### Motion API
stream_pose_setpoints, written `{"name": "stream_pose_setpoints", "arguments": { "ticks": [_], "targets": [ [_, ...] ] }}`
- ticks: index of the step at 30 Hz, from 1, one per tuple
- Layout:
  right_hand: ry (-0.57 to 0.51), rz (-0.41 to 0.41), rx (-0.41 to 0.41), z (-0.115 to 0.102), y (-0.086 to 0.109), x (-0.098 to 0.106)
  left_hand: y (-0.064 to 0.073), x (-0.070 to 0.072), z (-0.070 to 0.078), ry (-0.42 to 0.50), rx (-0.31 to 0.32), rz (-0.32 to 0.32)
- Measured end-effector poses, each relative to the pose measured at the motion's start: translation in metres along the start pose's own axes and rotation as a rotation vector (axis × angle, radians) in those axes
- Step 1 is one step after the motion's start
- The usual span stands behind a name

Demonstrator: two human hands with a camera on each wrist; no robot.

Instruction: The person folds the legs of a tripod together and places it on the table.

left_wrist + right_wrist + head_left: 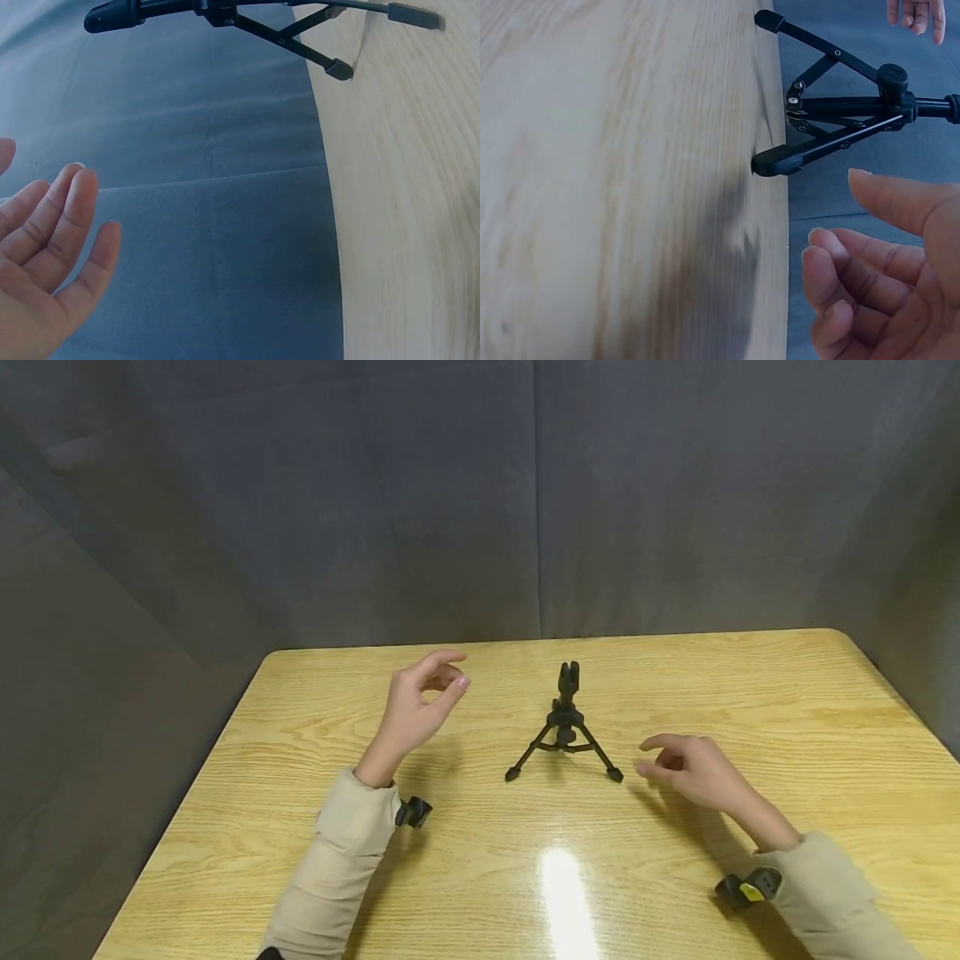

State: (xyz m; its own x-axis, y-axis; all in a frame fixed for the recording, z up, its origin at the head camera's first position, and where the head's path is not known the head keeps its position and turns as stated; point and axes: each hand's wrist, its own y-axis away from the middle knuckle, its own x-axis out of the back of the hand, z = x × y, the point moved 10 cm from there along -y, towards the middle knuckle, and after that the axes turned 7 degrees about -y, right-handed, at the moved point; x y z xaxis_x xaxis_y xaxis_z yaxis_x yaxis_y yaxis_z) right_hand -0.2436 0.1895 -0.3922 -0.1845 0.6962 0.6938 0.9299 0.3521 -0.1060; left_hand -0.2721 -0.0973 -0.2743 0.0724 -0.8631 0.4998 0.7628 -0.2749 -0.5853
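A small black tripod (566, 718) stands upright on the wooden table, its legs spread and a forked clip at its top. To its left, my left hand (422, 702) hovers above the table with loosely bent fingers and nothing in them. My right hand (693, 768) is held just right of the tripod's right foot, apart from it, thumb and fingers loosely curved around empty air. The right wrist view shows the tripod (847, 112) beyond the right thumb. In the left wrist view the left hand (52, 247) has its fingers spread, away from the tripod (277, 34).
The light wooden table (285, 843) has rounded far corners. A dark grey cloth (450, 502) hangs behind it and along both sides. Black wrist cameras sit by each beige sleeve (330, 868). Bright glare lies on the tabletop near the front.
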Motion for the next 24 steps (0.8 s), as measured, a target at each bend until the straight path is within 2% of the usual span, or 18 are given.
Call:
{"name": "stream_pose_setpoints", "arguments": {
  "ticks": [15, 24],
  "targets": [
    [-0.086, -0.049, 0.009, -0.001, -0.004, -0.015, -0.002, -0.016, 0.002, 0.000, -0.024, -0.011],
    [-0.073, -0.078, 0.024, -0.002, -0.007, -0.022, -0.008, -0.022, 0.006, 0.009, -0.039, -0.011]
  ]
}}
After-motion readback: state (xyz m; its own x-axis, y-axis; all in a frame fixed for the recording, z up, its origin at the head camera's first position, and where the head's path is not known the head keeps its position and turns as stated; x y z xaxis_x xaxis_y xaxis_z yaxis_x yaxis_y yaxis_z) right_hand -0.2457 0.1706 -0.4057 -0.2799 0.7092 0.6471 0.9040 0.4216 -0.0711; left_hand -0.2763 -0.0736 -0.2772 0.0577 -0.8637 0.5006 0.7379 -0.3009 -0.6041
